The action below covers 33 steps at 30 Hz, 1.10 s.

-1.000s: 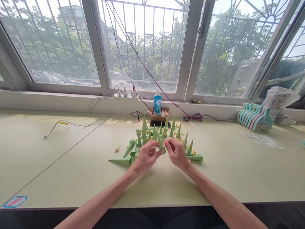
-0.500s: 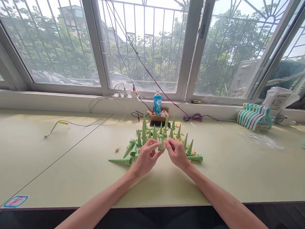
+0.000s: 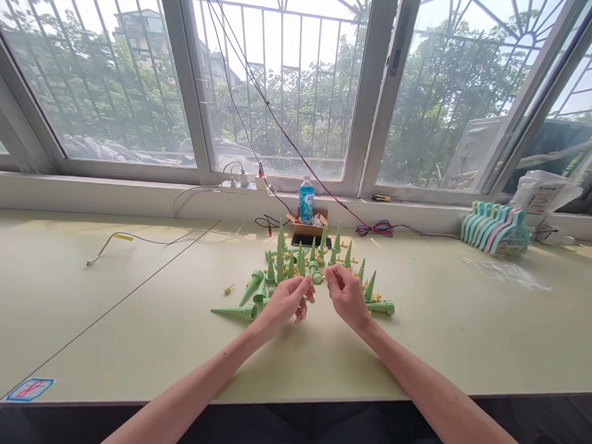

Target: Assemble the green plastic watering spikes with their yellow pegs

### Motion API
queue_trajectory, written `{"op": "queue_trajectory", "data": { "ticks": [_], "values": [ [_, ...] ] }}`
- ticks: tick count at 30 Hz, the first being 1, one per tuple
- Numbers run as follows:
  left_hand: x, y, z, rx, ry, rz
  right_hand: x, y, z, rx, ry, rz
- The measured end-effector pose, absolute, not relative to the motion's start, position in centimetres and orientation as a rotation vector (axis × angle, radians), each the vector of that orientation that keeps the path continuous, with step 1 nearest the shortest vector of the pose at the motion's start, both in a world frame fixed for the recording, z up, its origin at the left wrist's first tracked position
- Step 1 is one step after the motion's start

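Observation:
Between my two hands is a green plastic plant watering spike point(image 3: 317, 278), its round end turned toward me. My left hand point(image 3: 287, 301) pinches its left side between thumb and index finger, the other fingers loosely curled below. From the right, my right hand point(image 3: 346, 294) pinches a small yellow valve point(image 3: 324, 276) at the side of the spike; fingers cover most of it. Behind and around the hands are several more green spikes point(image 3: 280, 260), some upright and some lying down, with yellow valves among them. One spike point(image 3: 234, 312) lies left of my left hand.
A loose yellow valve point(image 3: 228, 289) lies on the table point(image 3: 141, 333). Behind the spikes are a dark phone point(image 3: 305, 240) and a small cardboard box point(image 3: 320, 228) with a blue bottle point(image 3: 306, 201). Coiled cables point(image 3: 375, 228) and pastel hangers point(image 3: 494, 227) stand farther right.
The green spike has tilted, so its round end now faces me. My left hand has turned and loosened its lower fingers; my right hand has shifted slightly right.

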<state>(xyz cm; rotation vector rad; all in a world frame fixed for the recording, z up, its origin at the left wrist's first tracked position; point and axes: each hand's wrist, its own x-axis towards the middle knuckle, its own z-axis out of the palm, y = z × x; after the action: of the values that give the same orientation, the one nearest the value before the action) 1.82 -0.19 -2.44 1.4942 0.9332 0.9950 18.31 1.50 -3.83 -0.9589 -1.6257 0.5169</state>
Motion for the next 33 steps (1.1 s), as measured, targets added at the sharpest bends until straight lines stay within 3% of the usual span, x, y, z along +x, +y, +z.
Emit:
{"op": "queue_trajectory", "data": {
  "ticks": [14,33],
  "values": [
    [1.52,-0.46,-1.95,1.412,0.812,0.866,18.33,1.50,-3.84,-0.822,-1.704,0.576],
    [1.89,-0.44,-2.78,1.850,1.060,1.157,18.11,1.26,-3.48,-0.916,-1.711,0.527]
  ]
}}
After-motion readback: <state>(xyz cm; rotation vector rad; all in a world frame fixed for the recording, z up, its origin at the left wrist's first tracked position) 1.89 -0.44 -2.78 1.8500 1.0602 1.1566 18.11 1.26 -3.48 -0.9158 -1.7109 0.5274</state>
